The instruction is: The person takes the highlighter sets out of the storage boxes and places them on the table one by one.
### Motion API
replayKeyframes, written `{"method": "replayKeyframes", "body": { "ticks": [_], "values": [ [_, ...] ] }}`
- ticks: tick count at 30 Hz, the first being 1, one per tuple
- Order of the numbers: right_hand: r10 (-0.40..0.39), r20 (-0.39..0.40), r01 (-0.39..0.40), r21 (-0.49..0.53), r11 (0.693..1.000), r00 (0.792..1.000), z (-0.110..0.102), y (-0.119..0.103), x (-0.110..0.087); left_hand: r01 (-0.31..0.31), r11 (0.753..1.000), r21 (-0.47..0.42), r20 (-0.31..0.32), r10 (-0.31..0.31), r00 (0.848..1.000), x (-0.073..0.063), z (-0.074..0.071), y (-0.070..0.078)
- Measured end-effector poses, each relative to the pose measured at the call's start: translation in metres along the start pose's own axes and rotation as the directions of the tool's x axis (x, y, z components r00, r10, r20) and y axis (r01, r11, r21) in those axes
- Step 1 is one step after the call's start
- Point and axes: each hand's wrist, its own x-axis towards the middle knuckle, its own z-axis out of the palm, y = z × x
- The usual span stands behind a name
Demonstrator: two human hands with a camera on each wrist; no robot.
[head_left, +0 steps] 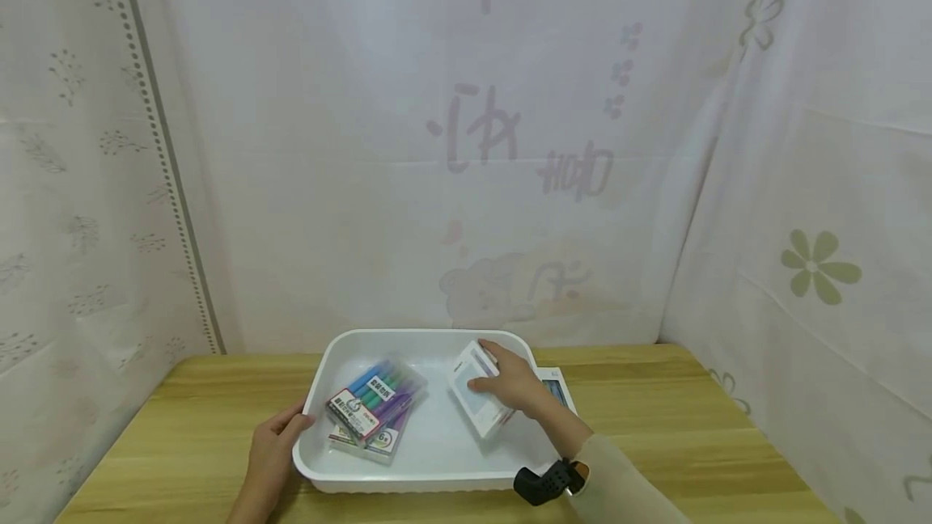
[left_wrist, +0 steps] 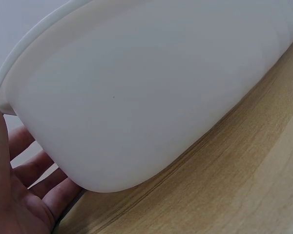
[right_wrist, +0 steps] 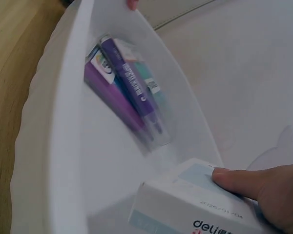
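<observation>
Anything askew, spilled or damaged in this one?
Only slightly askew: in the tray, the upper pen pack lies at an angle across the lower pack, rather than squarely stacked. No spill or damage shows.

White box (head_left: 476, 408) (blue-panelled) over tray (head_left: 437, 445)

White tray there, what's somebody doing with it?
A person's right hand grips a white cardboard box with pale blue parts at the right side of the white plastic tray. Their left hand holds the tray on the left. Two clear plastic packs of coloured pens lie inside on the left, one overlapping the other. I can't tell whether the box touches the bottom.
</observation>
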Motion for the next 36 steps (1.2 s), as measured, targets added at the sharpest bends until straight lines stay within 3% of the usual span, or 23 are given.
{"method": "replayKeyframes", "body": {
  "ticks": [6,16,26,36],
  "values": [
    [-0.029,-0.036,0.032,0.086,0.996,0.999,-0.010,-0.004,-0.009,0.003,1.000,-0.010,0.008,-0.003,1.000,0.000,0.000,0.000],
    [0.005,-0.121,0.017,0.181,0.983,0.993,-0.035,-0.011,-0.024,-0.003,1.000,-0.015,0.016,0.004,1.000,-0.001,0.001,0.000],
    [0.019,-0.102,0.017,0.335,0.942,0.995,-0.056,-0.016,-0.041,0.003,1.000,-0.021,0.010,-0.002,1.000,-0.001,0.001,-0.002],
    [0.043,-0.092,0.000,0.416,0.909,0.995,-0.071,0.000,-0.058,0.020,1.000,0.016,0.011,-0.020,1.000,-0.001,0.000,0.002]
  ]
}}
